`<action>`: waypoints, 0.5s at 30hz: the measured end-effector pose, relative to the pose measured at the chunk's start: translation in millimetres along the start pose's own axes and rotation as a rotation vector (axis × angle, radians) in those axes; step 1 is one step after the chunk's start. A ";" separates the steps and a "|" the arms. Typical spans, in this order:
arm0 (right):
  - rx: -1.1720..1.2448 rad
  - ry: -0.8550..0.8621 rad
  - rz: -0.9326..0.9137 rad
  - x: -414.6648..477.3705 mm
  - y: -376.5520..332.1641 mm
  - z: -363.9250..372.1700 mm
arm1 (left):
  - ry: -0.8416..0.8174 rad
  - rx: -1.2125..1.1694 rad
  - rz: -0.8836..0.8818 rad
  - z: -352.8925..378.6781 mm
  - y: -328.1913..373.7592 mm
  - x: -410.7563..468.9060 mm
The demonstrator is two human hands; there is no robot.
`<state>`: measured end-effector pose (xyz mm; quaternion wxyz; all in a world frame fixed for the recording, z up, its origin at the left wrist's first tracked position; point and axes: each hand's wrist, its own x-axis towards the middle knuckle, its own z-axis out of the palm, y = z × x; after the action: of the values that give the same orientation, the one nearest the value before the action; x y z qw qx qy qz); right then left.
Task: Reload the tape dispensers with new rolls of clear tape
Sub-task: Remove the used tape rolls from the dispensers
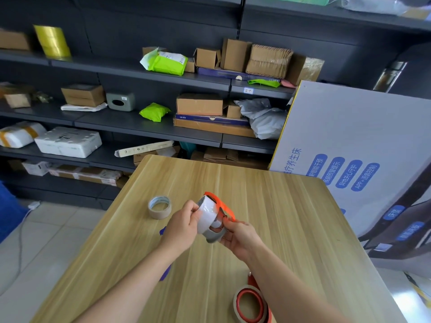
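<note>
left hand [184, 226]: fingers curled round the pale roll of clear tape [207, 215]. right hand [241, 238]: fingers grip the grey base of the orange-and-grey plastic tape dispenser [222, 207]. the roll sits against the dispenser, between both sets of fingers, above the light wooden bench [279, 206]. beige-cored spare tape roll [160, 207] lies flat beyond the left fingers. red-rimmed second dispenser [250, 304] lies behind the right fingers, beside the forearm.

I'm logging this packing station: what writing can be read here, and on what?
"养生床": large white carton, blue letters.
"智能干预": blue oval on that carton.
"APP+语音控制": another blue oval there.
The carton's other ovals, the blue flat box, the shelf tag, the spare tape roll core print and the parcel labels: too small or blurred.
</note>
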<state>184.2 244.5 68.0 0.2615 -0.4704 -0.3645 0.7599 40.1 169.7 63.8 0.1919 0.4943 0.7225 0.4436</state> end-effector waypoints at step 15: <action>-0.366 0.272 -0.114 4.7 -0.5 -6.6 | -0.205 0.434 0.464 1.2 -2.9 -4.6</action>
<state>188.3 250.3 64.0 0.2611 -0.5866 -0.4835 0.5949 41.4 165.9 60.0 0.0478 0.7172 0.6452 0.2590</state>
